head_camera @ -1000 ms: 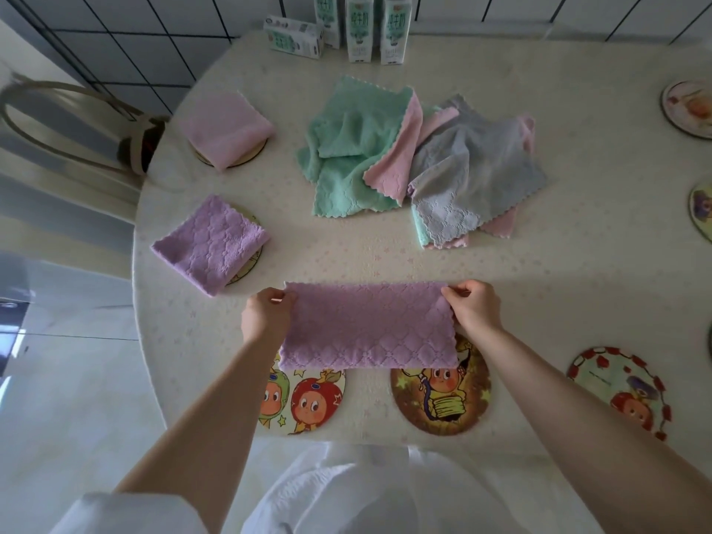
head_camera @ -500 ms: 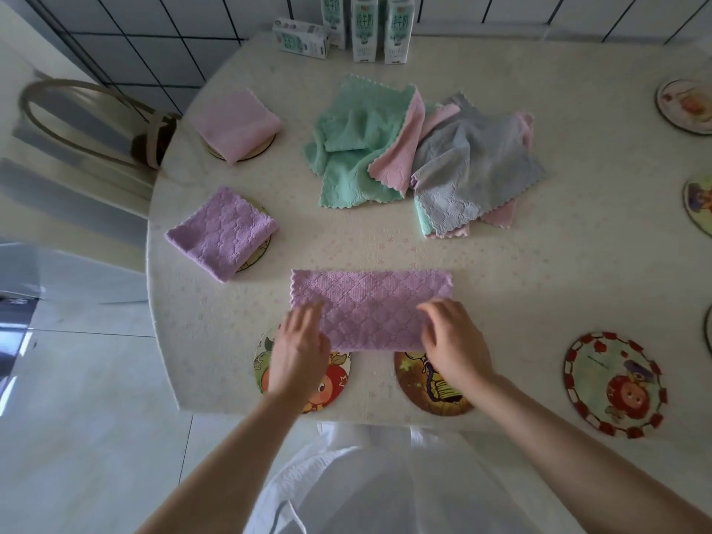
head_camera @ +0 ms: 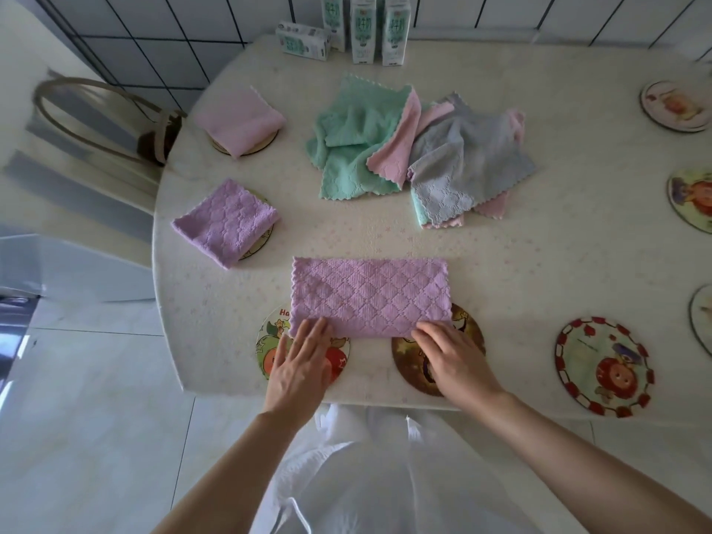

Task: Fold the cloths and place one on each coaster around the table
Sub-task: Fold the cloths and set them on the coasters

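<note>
- Step in hand: I judge this to be the folding of a third cloth, with its first fold made. Far off to the left of the left grip, a folded purple square [head_camera: 225, 221] and a folded pink square [head_camera: 239, 119] each sit on a coaster.
- Left hand [head_camera: 304, 364]: the grip is spread, fingers straight and flat. The fingertips press the near-left corner of the purple cloth [head_camera: 370, 296], and the palm lies over the fruit coaster [head_camera: 266, 343].
- Location: the purple cloth lies flat on the table [head_camera: 558, 244] as a doubled band. It spans from one grip to the other and reaches away from the fingertips toward the loose cloth pile [head_camera: 404, 148]. Its near corners overlap the two coasters under my hands.
- Axis: the long axis runs from the left grip to the right grip, parallel to the near table edge. The rounded edge under the fingertips looks like the fold, and the scalloped left end faces outward past the left grip.
- Right hand [head_camera: 454, 360]: the grip is spread, fingers slightly bent. The tips rest on the near-right corner and pinch nothing, and the palm covers the brown coaster [head_camera: 476, 329].
- Next move, as I judge it: one grip changes from a flat press to a pinch on its end of the band. It carries that end across to the other grip, halving the long axis into a square. The other grip must hold its end down so the layers do not slide.
- Placement then calls for setting the square on one coaster beside the grips. A red-rimmed coaster [head_camera: 603, 366] lies well to the right of the right grip.
</note>
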Demonstrator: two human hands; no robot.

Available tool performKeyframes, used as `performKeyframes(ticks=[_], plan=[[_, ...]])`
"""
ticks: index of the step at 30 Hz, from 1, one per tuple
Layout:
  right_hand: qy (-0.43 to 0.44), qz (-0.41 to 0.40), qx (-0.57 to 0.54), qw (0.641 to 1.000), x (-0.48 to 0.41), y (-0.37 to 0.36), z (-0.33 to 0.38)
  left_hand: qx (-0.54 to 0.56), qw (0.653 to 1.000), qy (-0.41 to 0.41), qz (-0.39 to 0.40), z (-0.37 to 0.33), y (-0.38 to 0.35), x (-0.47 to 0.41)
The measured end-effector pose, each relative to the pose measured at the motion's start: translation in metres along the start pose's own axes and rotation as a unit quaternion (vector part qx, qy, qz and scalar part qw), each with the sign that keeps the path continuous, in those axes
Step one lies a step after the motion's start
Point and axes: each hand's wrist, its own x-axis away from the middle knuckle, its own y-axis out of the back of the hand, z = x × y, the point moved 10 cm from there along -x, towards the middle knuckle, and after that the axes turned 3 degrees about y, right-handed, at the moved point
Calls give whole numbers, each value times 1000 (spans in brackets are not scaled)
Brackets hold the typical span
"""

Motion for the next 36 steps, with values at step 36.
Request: performKeyframes(ticks=[36], plan=[[35, 0, -164, 986, 18, 58, 48, 102, 987, -113, -57, -110, 8, -6]])
